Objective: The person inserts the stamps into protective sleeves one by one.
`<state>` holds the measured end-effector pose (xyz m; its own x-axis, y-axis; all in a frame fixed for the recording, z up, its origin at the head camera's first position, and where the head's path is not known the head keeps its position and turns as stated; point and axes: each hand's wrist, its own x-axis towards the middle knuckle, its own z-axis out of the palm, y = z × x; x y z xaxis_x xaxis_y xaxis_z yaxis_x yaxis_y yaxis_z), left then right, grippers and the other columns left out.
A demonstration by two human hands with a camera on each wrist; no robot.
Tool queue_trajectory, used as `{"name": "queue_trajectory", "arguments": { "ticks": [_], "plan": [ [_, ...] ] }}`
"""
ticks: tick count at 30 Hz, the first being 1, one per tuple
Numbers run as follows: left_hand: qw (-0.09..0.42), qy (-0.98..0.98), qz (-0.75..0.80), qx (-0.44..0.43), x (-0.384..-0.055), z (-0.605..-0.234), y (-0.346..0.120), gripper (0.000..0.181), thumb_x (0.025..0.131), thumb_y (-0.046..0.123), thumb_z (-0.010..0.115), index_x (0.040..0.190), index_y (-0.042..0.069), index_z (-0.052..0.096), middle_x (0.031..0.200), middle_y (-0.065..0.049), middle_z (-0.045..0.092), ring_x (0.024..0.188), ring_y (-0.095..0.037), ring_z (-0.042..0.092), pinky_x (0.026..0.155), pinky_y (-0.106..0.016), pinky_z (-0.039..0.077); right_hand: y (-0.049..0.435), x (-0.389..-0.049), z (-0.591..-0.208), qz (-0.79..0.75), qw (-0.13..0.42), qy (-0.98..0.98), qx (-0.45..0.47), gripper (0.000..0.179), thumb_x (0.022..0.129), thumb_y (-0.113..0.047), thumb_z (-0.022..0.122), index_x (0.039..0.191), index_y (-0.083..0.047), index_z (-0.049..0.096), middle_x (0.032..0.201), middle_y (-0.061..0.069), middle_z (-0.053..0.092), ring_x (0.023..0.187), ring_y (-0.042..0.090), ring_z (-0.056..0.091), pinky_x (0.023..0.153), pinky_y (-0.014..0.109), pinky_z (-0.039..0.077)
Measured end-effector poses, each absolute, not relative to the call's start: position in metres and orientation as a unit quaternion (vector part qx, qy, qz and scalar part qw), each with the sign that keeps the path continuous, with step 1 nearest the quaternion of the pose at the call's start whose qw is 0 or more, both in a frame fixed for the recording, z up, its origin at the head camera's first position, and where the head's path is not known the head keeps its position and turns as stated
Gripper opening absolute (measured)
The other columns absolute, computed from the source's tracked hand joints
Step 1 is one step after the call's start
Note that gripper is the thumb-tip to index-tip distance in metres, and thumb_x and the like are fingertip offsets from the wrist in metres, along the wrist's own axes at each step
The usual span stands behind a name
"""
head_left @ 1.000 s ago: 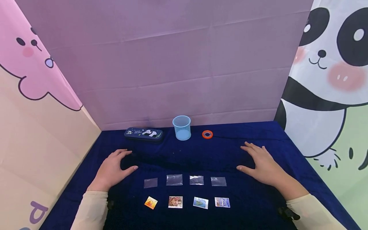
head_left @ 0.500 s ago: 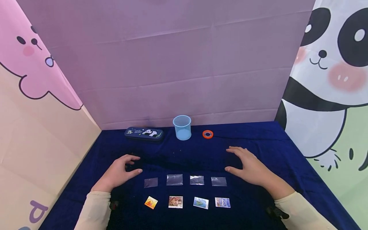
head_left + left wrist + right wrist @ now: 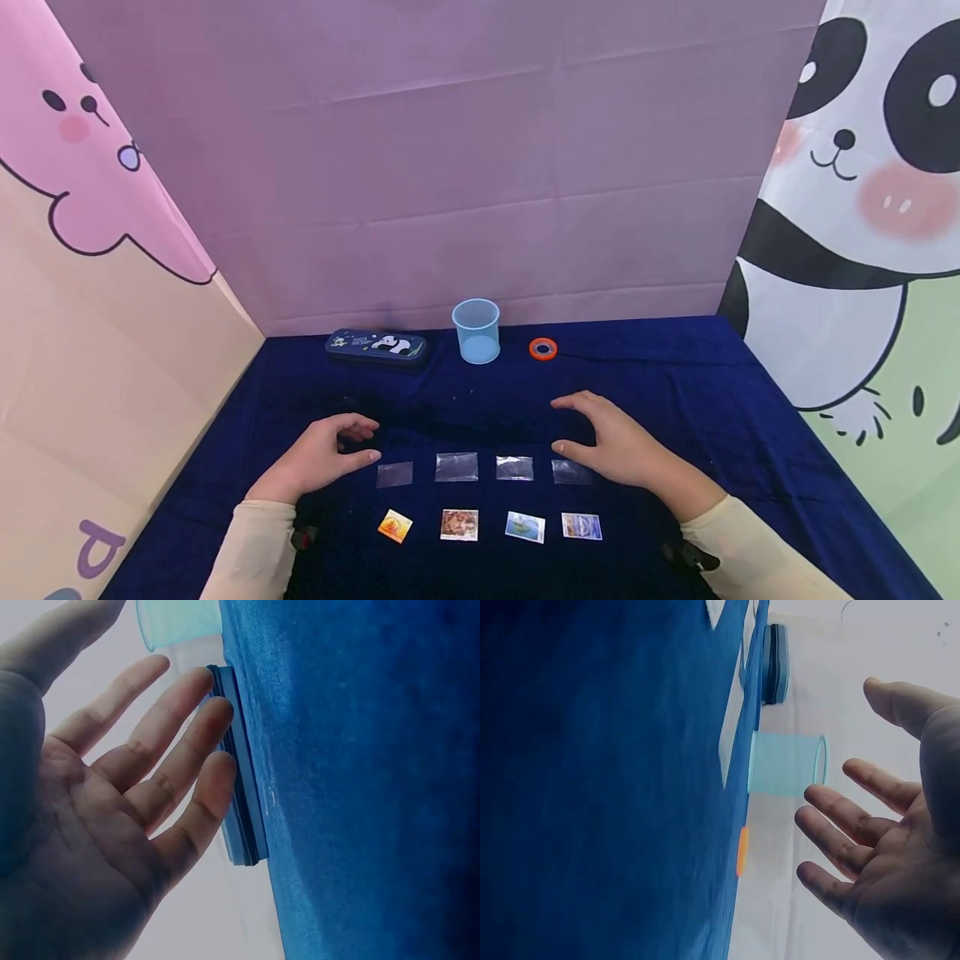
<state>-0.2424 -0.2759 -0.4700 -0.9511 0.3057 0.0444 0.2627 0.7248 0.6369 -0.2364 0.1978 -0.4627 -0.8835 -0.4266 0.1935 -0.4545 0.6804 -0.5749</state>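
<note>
My left hand (image 3: 318, 457) hovers over the cloth just left of the leftmost clear plastic sleeve (image 3: 395, 474), fingers loosely bent and nothing in them. In the left wrist view its palm and spread fingers show bare. My right hand (image 3: 618, 442) is above the rightmost clear sleeve (image 3: 572, 472) and partly covers it; the right wrist view shows this hand holding nothing. Two more sleeves lie between, one (image 3: 456, 467) beside another (image 3: 514, 468). Nearer me lies a row of small picture cards: an orange one (image 3: 395, 526), a brown one (image 3: 460, 525), a green-blue one (image 3: 525, 527) and a purple-blue one (image 3: 581, 526).
Along the back of the dark blue cloth (image 3: 660, 358) stand a panda pencil case (image 3: 377, 347), a light blue translucent cup (image 3: 476, 332) and an orange-red tape roll (image 3: 543, 349). A mauve backdrop (image 3: 480, 167) rises behind, with printed side panels at left and right.
Both hands have come inward: the left moved right and slightly nearer me, the right moved left until it is over the rightmost sleeve. Sleeves and cards have stayed put.
</note>
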Motion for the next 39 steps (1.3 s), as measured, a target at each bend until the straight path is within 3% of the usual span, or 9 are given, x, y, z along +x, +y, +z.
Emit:
{"name": "queue_trajectory", "arguments": {
  "ticks": [10,16,21,28,39],
  "plan": [
    [0.054,0.926,0.339,0.159,-0.242,-0.475,-0.270,0.037,0.092,0.027,0.083,0.126,0.015,0.071,0.119,0.001,0.070,0.109,-0.020,0.064,0.096,-0.050,0.054,0.167,-0.231,-0.462,0.351,-0.010,-0.898,0.265,0.053,0.096,-0.040,0.078,0.142,-0.018,0.061,0.140,-0.003,0.061,0.131,0.024,0.057,0.107,0.054,0.047],
    [0.063,0.934,0.319,0.148,-0.240,-0.476,-0.265,0.034,0.090,0.023,0.086,0.120,0.016,0.073,0.117,0.001,0.069,0.103,-0.019,0.063,0.087,-0.043,0.057,0.149,-0.226,-0.463,0.345,-0.028,-0.895,0.282,0.046,0.095,-0.039,0.079,0.136,-0.023,0.065,0.134,-0.009,0.061,0.127,0.018,0.058,0.106,0.050,0.048],
    [0.065,0.938,0.299,0.163,-0.240,-0.475,-0.260,0.033,0.087,0.023,0.088,0.117,0.016,0.074,0.110,0.001,0.067,0.095,-0.017,0.061,0.082,-0.039,0.055,0.135,-0.224,-0.462,0.338,-0.035,-0.889,0.305,0.045,0.094,-0.036,0.080,0.133,-0.018,0.067,0.130,-0.005,0.064,0.125,0.020,0.060,0.105,0.048,0.049],
    [0.074,0.939,0.291,0.168,-0.240,-0.476,-0.258,0.031,0.084,0.023,0.091,0.111,0.018,0.075,0.103,0.001,0.062,0.091,-0.018,0.058,0.080,-0.039,0.053,0.121,-0.224,-0.460,0.336,-0.046,-0.884,0.321,0.042,0.095,-0.039,0.079,0.132,-0.020,0.068,0.126,-0.009,0.063,0.122,0.016,0.059,0.102,0.047,0.051],
    [0.077,0.938,0.291,0.171,-0.239,-0.478,-0.256,0.020,0.085,0.014,0.089,0.095,0.021,0.073,0.093,0.002,0.060,0.084,-0.018,0.056,0.075,-0.036,0.050,0.102,-0.227,-0.461,0.336,-0.071,-0.878,0.332,0.042,0.096,-0.039,0.077,0.131,-0.017,0.069,0.127,0.000,0.065,0.121,0.023,0.061,0.100,0.050,0.050]
  ]
}}
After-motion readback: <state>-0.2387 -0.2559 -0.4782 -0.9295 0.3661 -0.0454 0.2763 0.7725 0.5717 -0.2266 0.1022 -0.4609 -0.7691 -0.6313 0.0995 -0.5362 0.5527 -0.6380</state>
